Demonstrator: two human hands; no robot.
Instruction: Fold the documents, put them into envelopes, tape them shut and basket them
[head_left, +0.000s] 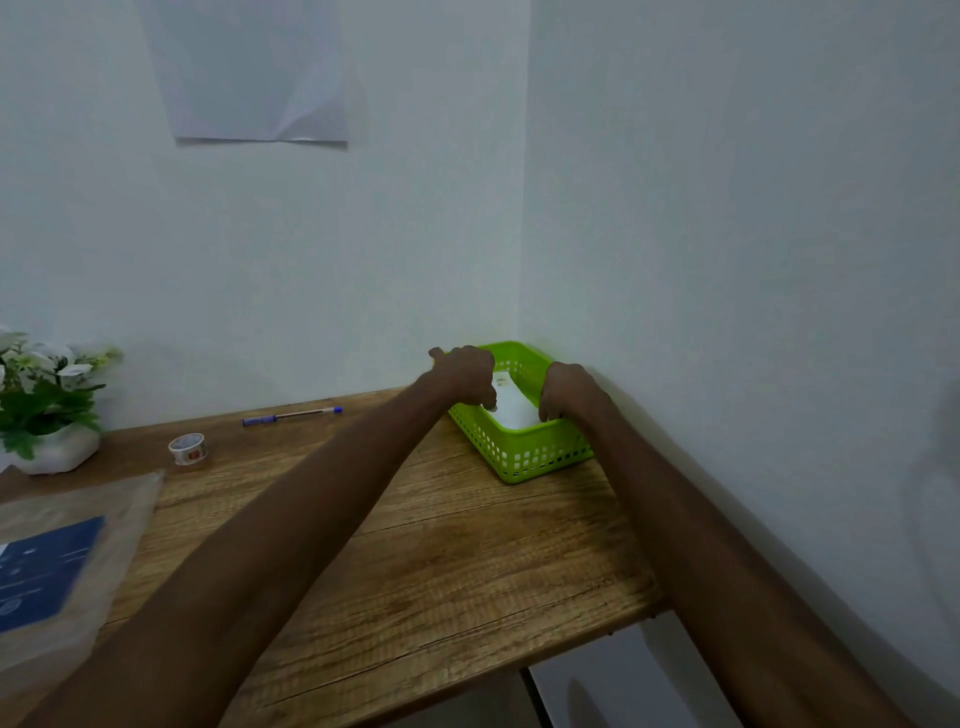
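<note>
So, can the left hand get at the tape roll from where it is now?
Probably yes. The left hand is over the green basket, and only bare table lies between it and the tape roll; the pen lies farther back.

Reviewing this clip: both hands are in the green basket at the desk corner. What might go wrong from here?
The green basket sits near the table's right edge; a shove from the left hand or right hand could tip it off. The white envelope may lie askew. Whether it is taped cannot be seen.
</note>
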